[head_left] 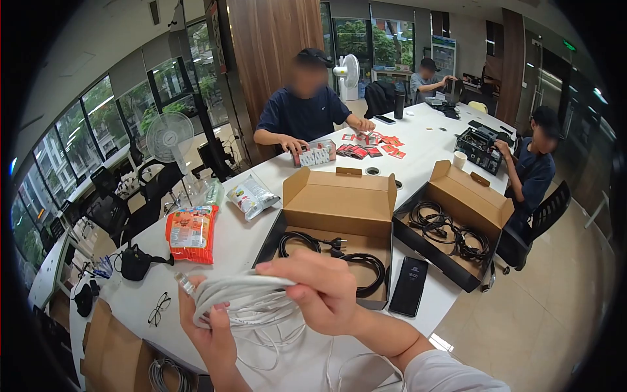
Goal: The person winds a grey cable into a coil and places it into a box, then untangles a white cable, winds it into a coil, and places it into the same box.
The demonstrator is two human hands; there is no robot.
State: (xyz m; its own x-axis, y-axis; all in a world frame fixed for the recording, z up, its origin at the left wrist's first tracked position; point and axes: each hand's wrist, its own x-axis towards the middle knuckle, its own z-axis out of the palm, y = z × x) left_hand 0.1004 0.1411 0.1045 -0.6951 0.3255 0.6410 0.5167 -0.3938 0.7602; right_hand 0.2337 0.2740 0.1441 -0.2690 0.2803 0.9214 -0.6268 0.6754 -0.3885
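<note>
Head view: white cable [245,294], 1 coil, held up over near part of white table [236,243]; L hand [214,341] grasps coil's L end, clear plug [184,282] showing above fingers; R hand [326,293] grips R end, thumb to the loops. Loose strands trail below, twd bottom of view. Mid carton [343,196], lid up, w/ blk cords [336,244], just beyond R hand. Phone [409,286] lies btwn mid carton and table's R edge, little room either side. R carton [467,191], lid up, w/ blk cord bundle [439,227], beside mid one, near corner at table edge. Glasses [159,309] L of L hand, strip of tabletop btwn; blk pouch [138,262] nr table's L edge. White bag [253,196] just beside mid carton's lid; red-orange bag [191,235] stands off w/ wider gap. Front-L carton [114,340] w/ grey coil [168,375], cut off by view's bottom edge.
</note>
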